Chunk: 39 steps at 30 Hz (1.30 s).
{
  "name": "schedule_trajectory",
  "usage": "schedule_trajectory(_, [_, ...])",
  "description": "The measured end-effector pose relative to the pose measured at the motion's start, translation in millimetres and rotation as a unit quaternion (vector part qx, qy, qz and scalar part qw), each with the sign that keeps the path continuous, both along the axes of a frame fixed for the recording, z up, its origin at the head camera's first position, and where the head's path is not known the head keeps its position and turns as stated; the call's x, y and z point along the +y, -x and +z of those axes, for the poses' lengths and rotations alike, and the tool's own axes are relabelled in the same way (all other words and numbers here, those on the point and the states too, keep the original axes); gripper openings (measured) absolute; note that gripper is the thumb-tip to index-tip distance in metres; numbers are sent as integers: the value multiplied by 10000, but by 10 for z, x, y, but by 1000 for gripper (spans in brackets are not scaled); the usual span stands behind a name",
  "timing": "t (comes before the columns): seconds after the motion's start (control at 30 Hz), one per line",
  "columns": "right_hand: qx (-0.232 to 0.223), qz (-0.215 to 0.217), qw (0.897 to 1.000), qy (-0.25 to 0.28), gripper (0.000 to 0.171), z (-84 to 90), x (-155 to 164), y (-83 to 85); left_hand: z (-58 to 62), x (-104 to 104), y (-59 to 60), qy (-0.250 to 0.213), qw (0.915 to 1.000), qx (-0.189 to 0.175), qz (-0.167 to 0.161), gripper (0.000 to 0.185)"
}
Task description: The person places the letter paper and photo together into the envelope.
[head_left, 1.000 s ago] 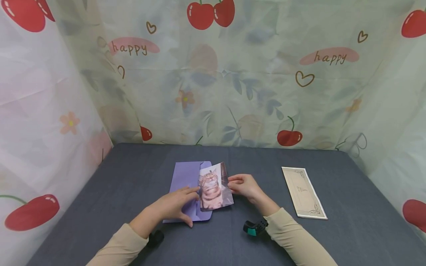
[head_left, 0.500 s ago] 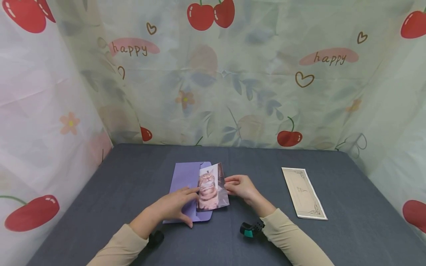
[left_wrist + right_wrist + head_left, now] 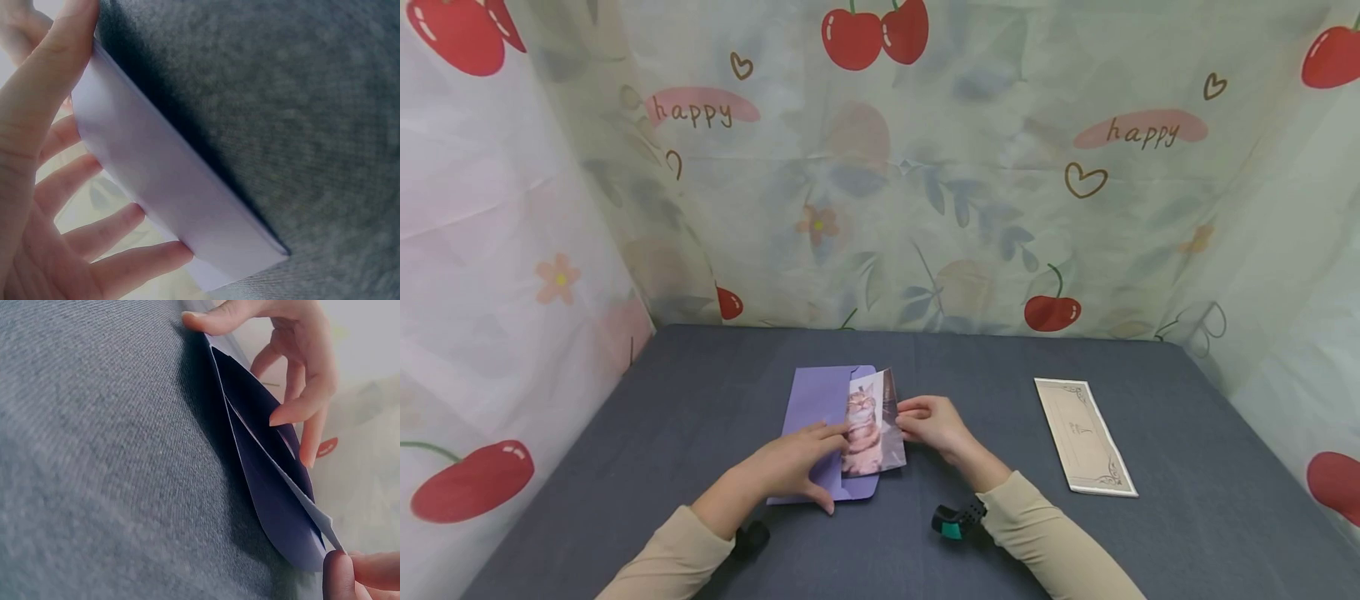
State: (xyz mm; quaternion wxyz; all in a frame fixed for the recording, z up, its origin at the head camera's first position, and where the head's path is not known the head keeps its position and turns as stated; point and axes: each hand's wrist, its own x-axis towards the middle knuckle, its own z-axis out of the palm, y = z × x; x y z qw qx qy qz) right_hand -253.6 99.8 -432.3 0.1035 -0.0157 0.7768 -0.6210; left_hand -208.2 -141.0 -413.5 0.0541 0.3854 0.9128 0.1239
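Note:
A purple envelope lies on the grey table. My left hand holds it, fingers on top and thumb at its near edge. In the left wrist view the envelope sits between the thumb and fingers of that hand. A cat photo sticks partly out of the envelope's right side. My right hand pinches the photo's right edge. The right wrist view shows the envelope gaping open, my right hand at its mouth and the left hand beyond.
A beige printed card lies flat on the table to the right. Cherry-patterned curtains close off the back and both sides. Wrist cameras sit under both sleeves.
My right hand has moved left with the cat photo, so less of the photo shows outside the envelope. The left hand and the envelope have stayed put.

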Motion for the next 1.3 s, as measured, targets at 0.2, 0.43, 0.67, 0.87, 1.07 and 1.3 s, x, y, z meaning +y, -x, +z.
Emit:
schedule_trajectory(0.2, [40, -26, 10000, 10, 26, 15, -54, -20, 2, 8, 2, 30, 9999, -125, 56, 66])
schedule_trajectory(0.43, [56, 107, 9999, 97, 27, -9, -90, 0, 1, 4, 8, 56, 10000, -29, 34, 68])
schedule_trajectory(0.67, [4, 57, 9999, 133, 27, -12, -133, -12, -4, -4, 13, 72, 10000, 9, 43, 70])
schedule_trajectory(0.87, [-41, 63, 9998, 175, 27, 9, -150, -34, -4, -3, 11, 54, 10000, -6, 59, 70])
schedule_trajectory(1.07, [-9, 5, 9998, 213, 28, 16, -183, -40, 5, -2, -1, 64, 9999, -102, 111, 76])
schedule_trajectory(1.3, [23, -12, 9997, 248, 30, 1, -221, -25, 3, 13, 6, 43, 9989, -401, 218, 79])
